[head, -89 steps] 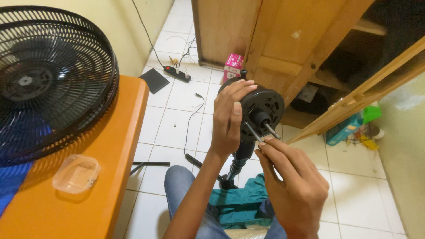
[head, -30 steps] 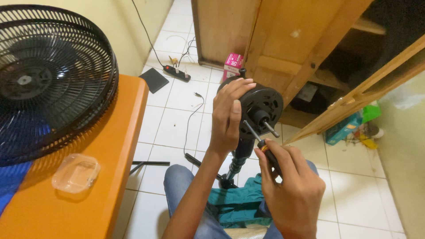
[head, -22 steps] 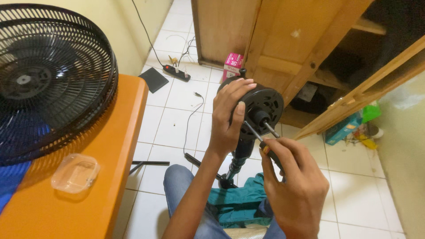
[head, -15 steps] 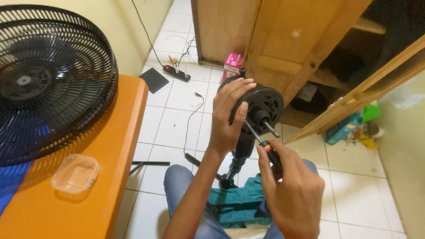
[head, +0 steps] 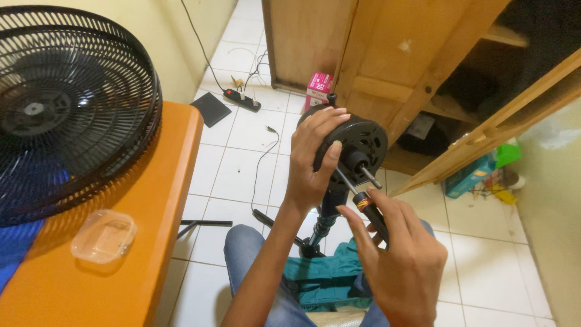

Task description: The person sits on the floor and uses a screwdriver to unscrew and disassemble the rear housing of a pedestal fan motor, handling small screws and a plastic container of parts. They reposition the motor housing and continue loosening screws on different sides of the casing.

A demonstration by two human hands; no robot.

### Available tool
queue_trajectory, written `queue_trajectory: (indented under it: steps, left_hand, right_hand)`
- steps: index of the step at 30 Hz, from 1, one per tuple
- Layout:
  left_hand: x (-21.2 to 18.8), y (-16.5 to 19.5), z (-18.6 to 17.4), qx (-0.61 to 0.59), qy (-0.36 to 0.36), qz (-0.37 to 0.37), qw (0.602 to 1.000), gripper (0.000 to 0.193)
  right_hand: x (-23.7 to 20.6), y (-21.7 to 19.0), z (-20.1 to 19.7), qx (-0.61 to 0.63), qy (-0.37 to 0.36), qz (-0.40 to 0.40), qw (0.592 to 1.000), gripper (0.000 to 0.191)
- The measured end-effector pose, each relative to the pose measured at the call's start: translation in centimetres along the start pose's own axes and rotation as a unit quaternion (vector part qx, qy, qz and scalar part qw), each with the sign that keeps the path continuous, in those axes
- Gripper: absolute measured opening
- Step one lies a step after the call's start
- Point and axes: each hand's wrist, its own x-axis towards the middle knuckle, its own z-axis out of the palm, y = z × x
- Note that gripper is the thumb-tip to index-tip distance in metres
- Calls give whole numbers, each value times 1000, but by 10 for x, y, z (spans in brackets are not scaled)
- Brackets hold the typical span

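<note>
- Head view, only one.
- Left hand (head: 315, 163) wrapped round left side of black fan motor (head: 357, 142), fingers spread over housing top and front, thumb near hub. Grasping motor, held above lap.
- Motor round, vented face turned toward camera, metal shaft (head: 370, 177) sticking out down-right from hub. Sits atop black stand neck (head: 327, 218) running down to knee level.
- Right hand (head: 399, 260) closed around screwdriver (head: 363, 203): black handle with red-yellow band near shank, mostly hidden in fingers. Shank angled up-left, tip against motor face just left of shaft.
- Blue jeans (head: 248, 254) at bottom centre; teal cloth (head: 330, 278) on lap under stand neck.
- Orange table (head: 121, 266) at left. Black fan grille (head: 66, 109) lying over its far left corner, overhanging right edge slightly. Clear plastic box (head: 104, 235) near middle, closer to near edge, below grille. Blue patch (head: 18, 248) at left edge, under grille.
- White tile floor: black power strip (head: 242, 100) with plugs near wall, dark flat pad (head: 210, 109) just left of it, loose cable (head: 260, 163) trailing toward knees, black rod (head: 206, 223) beside table's right edge.
- Pink box (head: 319, 91) against wooden cabinet (head: 387, 54), behind motor.
- Blue-green carton (head: 475, 175) and small clutter on floor at right, under slanted wooden door edge.
</note>
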Motion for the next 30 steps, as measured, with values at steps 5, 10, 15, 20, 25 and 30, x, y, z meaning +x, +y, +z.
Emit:
queue_trajectory:
  steps: [5,10,15,20,25,30]
  left_hand:
    - [1,0,0,-4,-1,1,1000,35]
    - [1,1,0,-1,1,0,1000,35]
    - [1,2,1,-3,1,-4,1000,34]
    - [3,3,2,-4,1,-5,1000,34]
    - [2,3,2,3,1,-6,1000,34]
    - [1,3,1,-1,-1,-5,1000,35]
  right_hand:
    - [-1,0,2,-35,0,-20,999,24]
    - [0,-1,-1,-44,55,-109,992,20]
    - [2,-1,-3,-33,-3,-3,999,31]
    - [2,3,-2,-25,-13,-1,1000,24]
    - [2,4,-3,-36,41,-96,994,22]
    - [5,4,-4,-6,45,-106,993,23]
